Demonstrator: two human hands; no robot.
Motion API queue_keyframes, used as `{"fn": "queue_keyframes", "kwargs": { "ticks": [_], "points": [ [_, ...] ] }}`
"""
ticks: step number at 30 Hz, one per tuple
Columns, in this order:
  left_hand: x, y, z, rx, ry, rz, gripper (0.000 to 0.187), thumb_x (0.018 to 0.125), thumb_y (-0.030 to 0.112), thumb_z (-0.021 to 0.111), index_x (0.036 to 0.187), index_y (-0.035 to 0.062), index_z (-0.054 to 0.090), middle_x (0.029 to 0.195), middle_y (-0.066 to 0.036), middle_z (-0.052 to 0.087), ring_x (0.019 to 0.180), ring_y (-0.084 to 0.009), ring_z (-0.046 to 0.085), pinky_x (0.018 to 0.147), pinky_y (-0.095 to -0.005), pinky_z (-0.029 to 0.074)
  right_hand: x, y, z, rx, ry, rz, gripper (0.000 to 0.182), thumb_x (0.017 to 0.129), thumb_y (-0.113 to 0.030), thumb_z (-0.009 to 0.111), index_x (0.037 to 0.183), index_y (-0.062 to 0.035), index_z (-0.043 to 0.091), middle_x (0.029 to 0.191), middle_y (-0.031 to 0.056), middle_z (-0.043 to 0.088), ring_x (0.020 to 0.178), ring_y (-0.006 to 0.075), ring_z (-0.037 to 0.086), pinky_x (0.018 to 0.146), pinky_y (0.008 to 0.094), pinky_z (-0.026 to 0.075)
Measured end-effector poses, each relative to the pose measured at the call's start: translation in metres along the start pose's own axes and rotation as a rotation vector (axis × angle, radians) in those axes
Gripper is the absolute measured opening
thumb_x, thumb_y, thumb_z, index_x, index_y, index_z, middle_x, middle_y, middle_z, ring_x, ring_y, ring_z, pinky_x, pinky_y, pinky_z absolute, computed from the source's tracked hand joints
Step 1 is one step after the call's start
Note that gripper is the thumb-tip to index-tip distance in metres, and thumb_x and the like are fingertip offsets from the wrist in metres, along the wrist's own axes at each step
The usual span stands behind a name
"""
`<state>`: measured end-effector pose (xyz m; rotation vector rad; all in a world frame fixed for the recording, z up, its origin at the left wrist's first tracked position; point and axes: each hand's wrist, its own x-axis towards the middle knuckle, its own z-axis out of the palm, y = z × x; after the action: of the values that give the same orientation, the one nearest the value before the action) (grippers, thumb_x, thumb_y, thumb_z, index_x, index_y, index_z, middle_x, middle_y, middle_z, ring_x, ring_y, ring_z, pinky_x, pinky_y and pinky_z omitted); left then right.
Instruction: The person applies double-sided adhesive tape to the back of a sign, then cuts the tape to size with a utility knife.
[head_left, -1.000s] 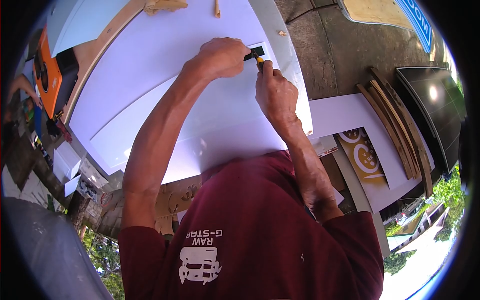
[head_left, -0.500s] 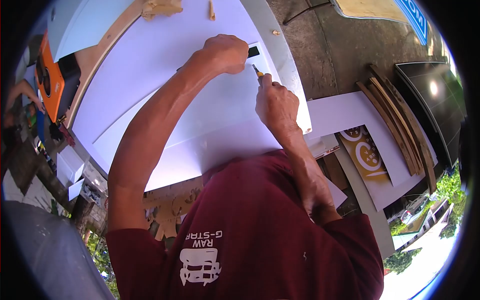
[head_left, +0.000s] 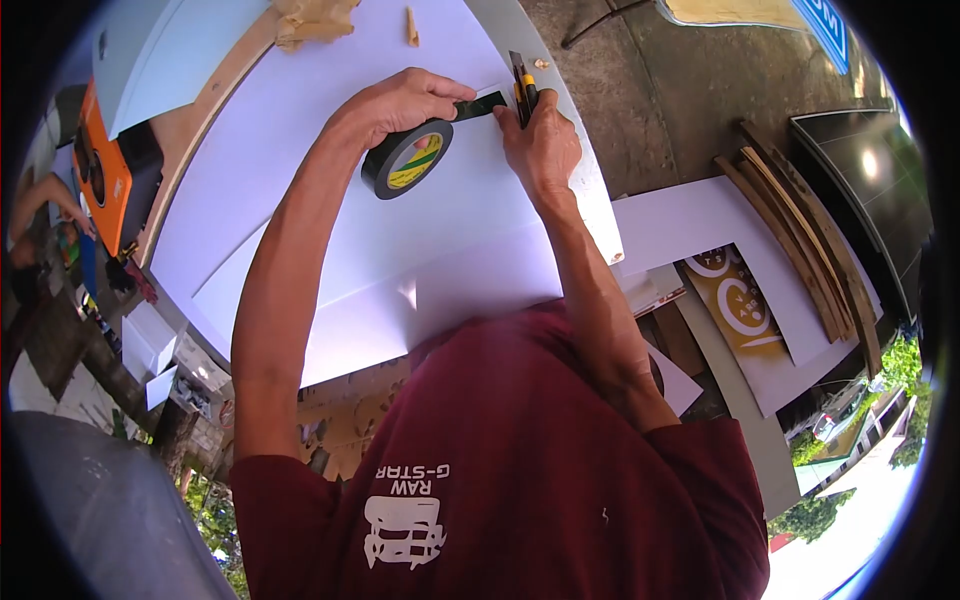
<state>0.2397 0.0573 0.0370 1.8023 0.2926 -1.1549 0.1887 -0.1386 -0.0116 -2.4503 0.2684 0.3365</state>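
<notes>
My left hand (head_left: 408, 108) holds a roll of dark tape (head_left: 374, 174) whose core has a yellow and green label. A dark strip of tape (head_left: 482, 105) runs from its fingertips to my right hand. My right hand (head_left: 543, 148) is closed round a utility knife (head_left: 529, 84) with a black and yellow body, blade pointing away from me. The right thumb is at the strip's free end. Under both hands lies a white panel (head_left: 400, 240), on top of a larger white sheet (head_left: 225, 190).
Crumpled brown paper (head_left: 312, 20) and a small tan scrap (head_left: 412, 27) lie at the far side. An orange-faced machine (head_left: 110, 170) stands at left, with another person's arm (head_left: 50, 195) beside it. Wooden strips (head_left: 795, 250) and a printed gold sheet (head_left: 735, 305) are at right.
My left hand has moved slightly left and turned, bringing the tape roll into view. My right hand has shifted away from me, its thumb now at the tape end and the knife pointing past it.
</notes>
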Motion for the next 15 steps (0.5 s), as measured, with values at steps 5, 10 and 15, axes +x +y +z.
{"fn": "queue_keyframes", "kwargs": {
  "ticks": [5,10,15],
  "points": [
    [-0.014,0.008,-0.014,-0.094,-0.039,0.046,0.049,0.087,0.015,0.063,0.135,0.0107,0.066,0.113,-0.006,0.069,0.076,-0.004,0.06,0.051,-0.0185,0.046,0.003,-0.008,-0.006,-0.021,-0.044,0.091,0.048,0.081,-0.034,0.079,0.101,0.0003,0.052,0.084,0.0229,0.072,0.079,0.0409,0.071,0.072,0.0492,0.055],
    [-0.071,0.013,-0.055,0.013,0.127,0.103,0.05,0.088,0.019,0.067,0.138,0.011,0.063,0.103,-0.004,0.071,0.061,-0.0013,0.059,0.045,-0.0158,0.043,0.005,0.0,-0.005,0.027,-0.081,0.115,0.052,0.08,-0.039,0.081,0.102,-0.0005,0.054,0.081,0.0207,0.071,0.079,0.0379,0.071,0.075,0.0492,0.054],
    [-0.123,-0.02,-0.006,-0.008,0.325,0.306,0.055,0.09,0.016,0.065,0.145,0.0173,0.057,0.118,-0.009,0.07,0.083,-0.0143,0.072,0.055,-0.0237,0.054,-0.009,0.037,-0.039,0.851,-0.246,0.215,0.034,0.083,-0.025,0.082,0.091,0.0005,0.061,0.069,0.0122,0.067,0.057,0.0174,0.069,0.048,0.0307,0.055]
  ]
}}
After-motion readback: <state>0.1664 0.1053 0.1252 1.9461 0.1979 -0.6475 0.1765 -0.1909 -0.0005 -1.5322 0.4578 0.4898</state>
